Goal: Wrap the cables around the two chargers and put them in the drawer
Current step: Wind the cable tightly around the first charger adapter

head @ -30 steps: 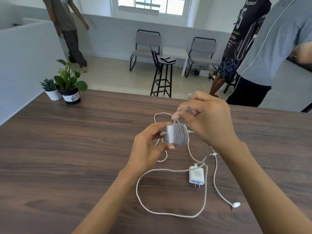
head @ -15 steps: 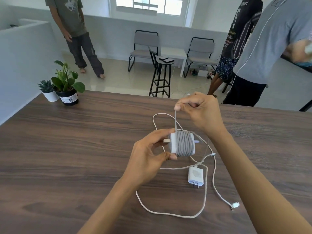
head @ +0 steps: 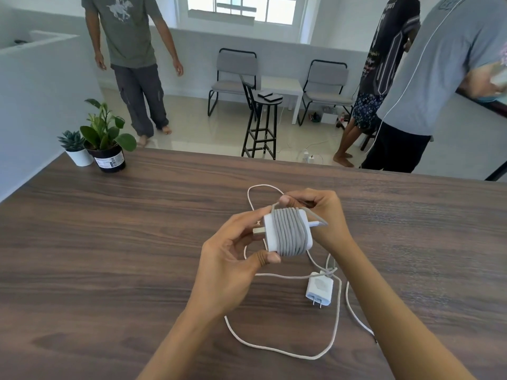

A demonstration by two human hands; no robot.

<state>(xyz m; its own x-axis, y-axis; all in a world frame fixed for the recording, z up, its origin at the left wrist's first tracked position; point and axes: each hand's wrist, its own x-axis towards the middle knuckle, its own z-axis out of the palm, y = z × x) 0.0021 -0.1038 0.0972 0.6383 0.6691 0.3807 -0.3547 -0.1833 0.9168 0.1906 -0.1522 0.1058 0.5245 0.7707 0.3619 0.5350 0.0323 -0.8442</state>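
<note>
My left hand (head: 230, 272) grips a large white charger (head: 270, 234) above the wooden table (head: 109, 242), thumb under it and fingers on top. Many turns of grey cable (head: 290, 233) are wound around its body. My right hand (head: 321, 215) sits behind the charger and pinches the loose end of that grey cable at its top edge. A smaller white charger (head: 319, 289) lies flat on the table just below, prongs toward me. Its thin white cable (head: 285, 352) trails unwound in a wide loop across the table. No drawer is in view.
Two potted plants (head: 105, 138) stand at the table's far left corner. Beyond the far edge are a black stool (head: 260, 124), two grey chairs and three standing people, one (head: 428, 78) close to the table's right end.
My right hand has come down from above the charger to its top edge, laying more grey cable on. The person at the back left has walked closer.
</note>
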